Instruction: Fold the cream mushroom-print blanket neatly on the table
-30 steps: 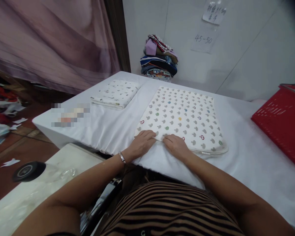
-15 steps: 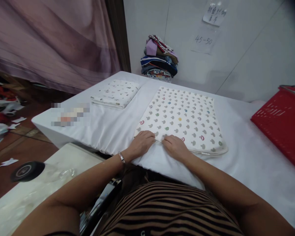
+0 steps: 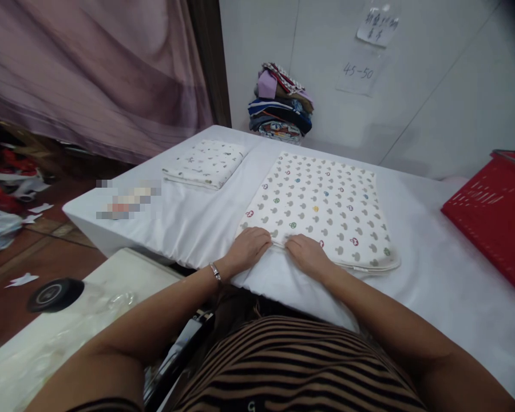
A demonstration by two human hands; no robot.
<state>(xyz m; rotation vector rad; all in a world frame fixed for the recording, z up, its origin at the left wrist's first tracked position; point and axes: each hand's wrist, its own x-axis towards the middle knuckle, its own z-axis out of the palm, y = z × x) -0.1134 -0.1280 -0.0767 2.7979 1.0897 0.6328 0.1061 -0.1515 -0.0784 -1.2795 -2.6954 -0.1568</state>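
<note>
A white folded cloth [image 3: 317, 200] printed with grey and coloured mushrooms lies flat before me on a white-covered table [image 3: 175, 223]. Its near edge is pinched by my left hand [image 3: 249, 247], fingers curled over the fabric. A short way to the right, my right hand [image 3: 308, 256] grips the same edge, thumb hidden underneath. Between the two hands a small stretch of the hem shows. At the back left lies a second folded cloth [image 3: 206, 165], white with small dark prints, apart from both hands.
A red plastic basket [image 3: 493, 217] stands on the table's right side. Stacked clothes [image 3: 281, 109] rise behind the far edge. At lower left a pale surface [image 3: 124, 274] holds clear plastic and a dark round object [image 3: 55, 294]. A pink curtain [image 3: 103, 74] hangs at left.
Both hands keep their hold on the mushroom-print cloth's near edge, almost unmoved. The whole view has shifted slightly, so things appear a little further right.
</note>
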